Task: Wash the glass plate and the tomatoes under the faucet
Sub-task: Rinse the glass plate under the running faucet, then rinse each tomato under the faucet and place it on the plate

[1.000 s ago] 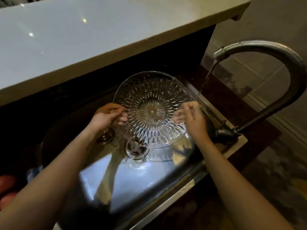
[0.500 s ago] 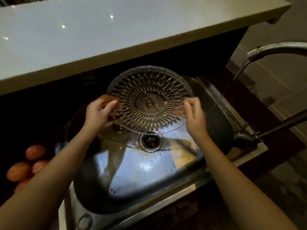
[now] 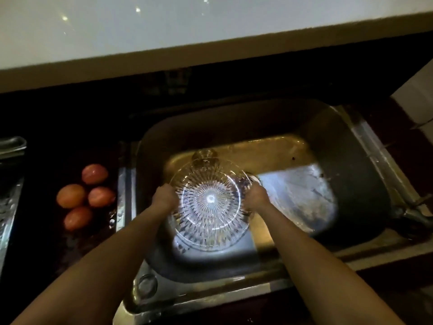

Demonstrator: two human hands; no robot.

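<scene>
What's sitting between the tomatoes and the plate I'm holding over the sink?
In the head view, only the sink's wet metal left rim and wall separate the tomatoes from the glass plate; the left hand grips the plate's near edge.

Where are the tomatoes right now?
In the head view, four tomatoes sit clustered on the dark counter left of the sink, apart from both hands and the glass plate.

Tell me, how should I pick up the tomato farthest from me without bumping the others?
Take the farthest tomato from above, fingers round its sides. It is round, with no handle, and it lies on the dark counter beside the sink; three more tomatoes crowd its near side, so reaching down should miss them.
</scene>
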